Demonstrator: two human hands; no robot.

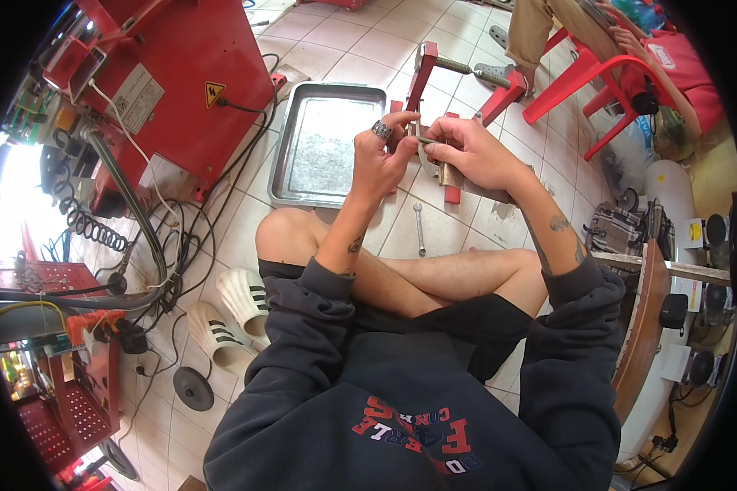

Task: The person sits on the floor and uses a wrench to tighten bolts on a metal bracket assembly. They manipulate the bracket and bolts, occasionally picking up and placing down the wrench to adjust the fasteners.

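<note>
My left hand (380,164), with a wide ring on one finger, is closed with its thumb and fingertips at a small grey metal part (424,141). From the other side my right hand (475,155) pinches the same part. Its exact kind is too small to tell. Both hands are over a red metal stand (418,78) with a threaded rod (453,64), partly hidden behind my fingers. A brass-coloured cylinder (448,175) lies beneath my right hand. On the tiles between the stand and my crossed legs is a wrench (419,229).
A shallow metal tray (283,168) sits left of the stand. Farther left are a red machine (196,61), black cables (213,184) and a perforated red cart (65,393). White clogs (239,304) lie by my knee. At the upper right a person (671,57) sits near a red chair (573,86).
</note>
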